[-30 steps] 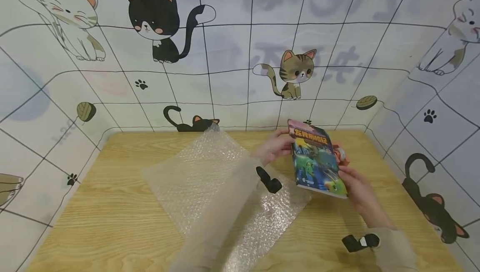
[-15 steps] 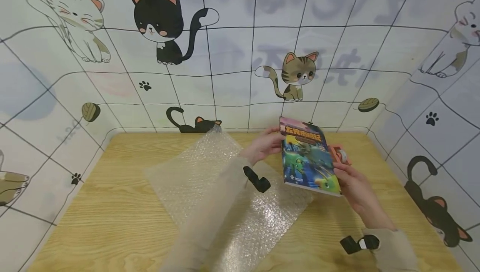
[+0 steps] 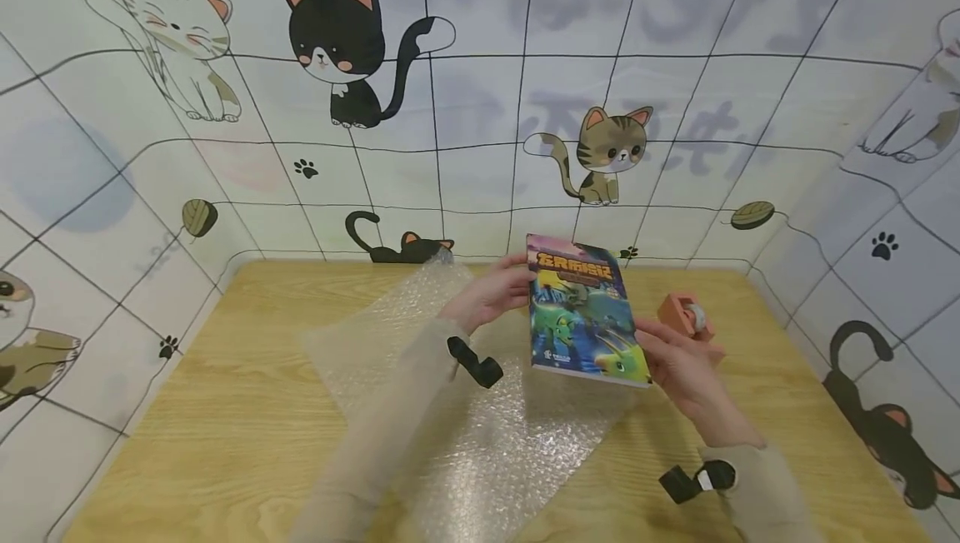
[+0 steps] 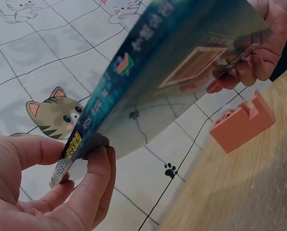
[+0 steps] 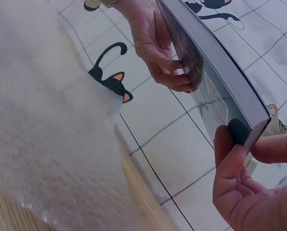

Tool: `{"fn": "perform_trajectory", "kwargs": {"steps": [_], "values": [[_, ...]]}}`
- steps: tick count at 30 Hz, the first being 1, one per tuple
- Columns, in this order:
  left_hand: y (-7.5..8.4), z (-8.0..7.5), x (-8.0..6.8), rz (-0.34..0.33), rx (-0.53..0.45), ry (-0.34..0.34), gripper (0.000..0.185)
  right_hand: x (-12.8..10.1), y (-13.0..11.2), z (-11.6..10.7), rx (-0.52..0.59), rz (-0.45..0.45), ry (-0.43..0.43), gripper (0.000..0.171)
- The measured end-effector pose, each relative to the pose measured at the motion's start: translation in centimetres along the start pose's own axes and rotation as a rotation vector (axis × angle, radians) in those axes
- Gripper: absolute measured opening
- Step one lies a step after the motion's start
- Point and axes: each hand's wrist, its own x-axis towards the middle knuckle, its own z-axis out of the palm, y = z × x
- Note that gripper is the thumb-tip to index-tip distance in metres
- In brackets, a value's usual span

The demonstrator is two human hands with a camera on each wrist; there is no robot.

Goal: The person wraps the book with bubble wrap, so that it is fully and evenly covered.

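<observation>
A colourful paperback book [image 3: 577, 310] with a cartoon cover is held up in both hands, tilted, its front facing the head camera. My left hand [image 3: 491, 293] pinches its left edge near the top, thumb and fingers on either side of the spine [image 4: 119, 72]. At the lower right corner my right hand [image 3: 682, 368] grips the book between thumb and fingers; the page edges [image 5: 230, 67] show in the right wrist view. Below the book a sheet of clear bubble wrap [image 3: 480, 460] lies on the table, partly hidden by the left forearm and the book.
An orange tape dispenser [image 3: 678, 314] with a roll of tape stands behind the right hand on the wooden table [image 3: 247, 376]. Cat-patterned cloth walls [image 3: 480, 110] close off the back and both sides.
Both hands have carried the book leftward, from beside the tape dispenser to above the bubble wrap. More of the dispenser now shows. The head view has shifted slightly.
</observation>
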Motion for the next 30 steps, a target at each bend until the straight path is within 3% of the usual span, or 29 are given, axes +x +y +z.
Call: {"fn": "perform_trajectory", "kwargs": {"steps": [6, 12, 17, 20, 30], "values": [[0.3, -2.1, -1.2, -0.013, -0.006, 0.014, 0.048, 1.0, 0.5, 1.2, -0.014, 0.051, -0.09, 0.022], [0.4, -4.1, -2.4, -0.004, 0.023, 0.049, 0.046, 2.0, 1.3, 2.4, -0.043, 0.086, -0.13, 0.016], [0.2, -5.7, -3.3, 0.0, 0.04, 0.069, 0.046, 2.8, 2.2, 3.6, -0.125, 0.089, -0.164, 0.043], [0.1, -6.8, -4.0, -0.004, 0.033, 0.081, 0.045, 3.1, 2.6, 4.4, -0.161, 0.093, -0.164, 0.049], [-0.6, -10.3, -6.7, -0.021, 0.038, 0.137, 0.047, 4.1, 4.4, 7.0, -0.158, 0.105, -0.247, 0.04]]}}
